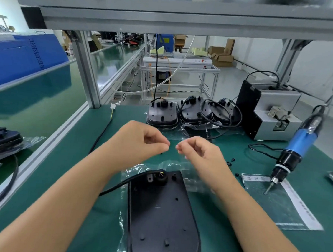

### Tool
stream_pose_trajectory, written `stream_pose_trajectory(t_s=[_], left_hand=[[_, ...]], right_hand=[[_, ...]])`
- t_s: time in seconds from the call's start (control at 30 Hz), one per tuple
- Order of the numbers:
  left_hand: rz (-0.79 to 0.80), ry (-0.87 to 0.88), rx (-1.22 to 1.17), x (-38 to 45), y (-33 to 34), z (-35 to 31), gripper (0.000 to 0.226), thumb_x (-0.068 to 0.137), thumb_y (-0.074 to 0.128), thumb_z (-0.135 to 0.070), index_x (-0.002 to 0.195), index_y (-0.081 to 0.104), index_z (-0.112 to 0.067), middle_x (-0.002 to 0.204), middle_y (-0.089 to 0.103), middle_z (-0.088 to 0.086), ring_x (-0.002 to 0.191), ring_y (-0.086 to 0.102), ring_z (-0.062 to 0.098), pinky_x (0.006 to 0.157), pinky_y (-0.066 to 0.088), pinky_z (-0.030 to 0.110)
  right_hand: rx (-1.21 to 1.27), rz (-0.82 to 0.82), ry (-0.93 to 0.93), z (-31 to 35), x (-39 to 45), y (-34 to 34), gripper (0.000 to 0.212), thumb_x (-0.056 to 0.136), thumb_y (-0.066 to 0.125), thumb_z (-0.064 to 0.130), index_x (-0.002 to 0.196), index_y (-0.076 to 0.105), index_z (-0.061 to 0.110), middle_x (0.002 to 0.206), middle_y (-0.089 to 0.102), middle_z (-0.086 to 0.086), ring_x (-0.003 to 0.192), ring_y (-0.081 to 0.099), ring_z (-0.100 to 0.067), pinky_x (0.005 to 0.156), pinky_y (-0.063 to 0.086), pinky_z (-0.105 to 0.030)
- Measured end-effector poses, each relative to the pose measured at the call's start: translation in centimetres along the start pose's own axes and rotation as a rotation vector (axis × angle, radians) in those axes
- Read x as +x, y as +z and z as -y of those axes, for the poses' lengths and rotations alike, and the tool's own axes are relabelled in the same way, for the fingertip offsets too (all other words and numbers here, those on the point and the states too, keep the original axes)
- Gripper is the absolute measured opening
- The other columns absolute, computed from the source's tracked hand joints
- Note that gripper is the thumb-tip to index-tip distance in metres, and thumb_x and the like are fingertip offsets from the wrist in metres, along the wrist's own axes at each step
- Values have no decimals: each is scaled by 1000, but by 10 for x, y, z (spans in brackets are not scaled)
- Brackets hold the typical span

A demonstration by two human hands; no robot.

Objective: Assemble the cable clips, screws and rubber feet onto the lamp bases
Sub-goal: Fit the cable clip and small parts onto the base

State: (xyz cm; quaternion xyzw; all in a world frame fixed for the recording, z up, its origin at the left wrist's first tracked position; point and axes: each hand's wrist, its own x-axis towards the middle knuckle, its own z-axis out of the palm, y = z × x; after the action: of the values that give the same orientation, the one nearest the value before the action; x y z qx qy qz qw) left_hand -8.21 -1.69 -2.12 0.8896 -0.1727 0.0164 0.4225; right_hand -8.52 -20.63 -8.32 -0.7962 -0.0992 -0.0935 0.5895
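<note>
A black lamp base (pixel 157 212) lies underside up on a clear plastic bag on the green mat, its cable (pixel 130 181) leading off to the left. Both my hands hover above its far end, fingertips almost meeting. My left hand (pixel 143 142) has its fingers curled with thumb and fingertips pinched together. My right hand (pixel 201 152) is curled the same way. Whatever sits between either set of fingertips is too small and blurred to make out. Small black clips (pixel 232 160) lie loose on the mat to the right.
Three more lamp bases (pixel 162 116) with coiled cables stand at the back. A grey screw feeder (pixel 274 116) sits back right. A blue electric screwdriver (pixel 300 140) hangs with its tip over a clear labelled bag (pixel 277 205). Bagged bases (pixel 1 140) lie far left.
</note>
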Motion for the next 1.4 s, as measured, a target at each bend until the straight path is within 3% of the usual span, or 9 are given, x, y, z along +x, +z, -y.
stream_pose_trajectory(t_s=[0.13, 0.27, 0.53, 0.67, 0.83, 1.1, 1.23, 1.3, 1.4], left_hand=[[178, 108, 209, 48, 60, -38, 8, 86, 70, -21, 85, 78, -20, 64, 64, -17, 56, 55, -4, 55, 41, 5], [304, 100, 376, 84, 128, -50, 18, 91, 62, -12, 103, 75, -10, 103, 72, 3, 95, 65, 16, 84, 50, 26], [289, 119, 654, 113, 176, -54, 22, 88, 56, 1, 79, 46, -17, 86, 49, 3, 77, 43, 20, 68, 41, 27], [278, 141, 743, 108, 181, -62, 38, 78, 49, 12, 57, 31, -14, 61, 37, 3, 56, 34, 18, 49, 33, 24], [263, 194, 827, 103, 184, -69, 39, 74, 48, 17, 56, 28, -11, 57, 30, 3, 50, 28, 14, 42, 25, 24], [214, 155, 772, 97, 178, -70, 33, 75, 49, 14, 59, 34, -10, 61, 37, 4, 53, 33, 18, 45, 31, 25], [214, -88, 11, 94, 156, -67, 19, 90, 55, 3, 92, 70, -8, 87, 68, 8, 72, 65, 15, 77, 57, 24], [210, -237, -490, 83, 142, -63, 9, 89, 63, 3, 89, 69, -4, 80, 67, 8, 63, 67, 11, 72, 59, 22], [295, -370, -828, 67, 124, -53, 7, 87, 67, -5, 90, 67, 1, 76, 68, 6, 62, 65, 9, 58, 54, 15]], right_hand=[[92, -441, 46, -3, 13, -56, 12, 95, 57, 20, 87, 67, 18, 79, 73, 7, 71, 67, -3, 61, 48, -15], [70, -873, 40, -13, 6, -98, 12, 92, 53, 23, 83, 61, 23, 69, 68, 11, 56, 55, 2, 58, 43, -16], [-37, -1317, 157, -33, -1, -124, 10, 93, 47, 23, 94, 56, 20, 95, 59, 1, 88, 55, -17, 73, 36, -26], [37, -1272, 359, -46, -1, -134, 25, 94, 50, 24, 114, 52, 10, 114, 56, -5, 105, 55, -26, 78, 38, -31], [245, -1107, 431, -54, 2, -132, 37, 93, 50, 29, 118, 55, 1, 95, 57, -5, 71, 55, -21, 61, 43, -33], [621, -920, 476, -50, 0, -137, 27, 91, 65, 33, 81, 59, 8, 67, 60, -6, 46, 57, -11, 49, 51, -28], [927, -765, 387, -34, 0, -134, 24, 92, 67, 28, 85, 57, 8, 70, 59, -7, 54, 58, -14, 52, 55, -26], [1103, -703, 286, -24, 1, -130, 20, 93, 64, 26, 87, 56, 9, 68, 62, -5, 56, 60, -13, 57, 57, -28], [1342, -640, 127, -10, 0, -122, 17, 94, 62, 24, 89, 54, 10, 68, 63, -5, 57, 59, -12, 58, 54, -27]])
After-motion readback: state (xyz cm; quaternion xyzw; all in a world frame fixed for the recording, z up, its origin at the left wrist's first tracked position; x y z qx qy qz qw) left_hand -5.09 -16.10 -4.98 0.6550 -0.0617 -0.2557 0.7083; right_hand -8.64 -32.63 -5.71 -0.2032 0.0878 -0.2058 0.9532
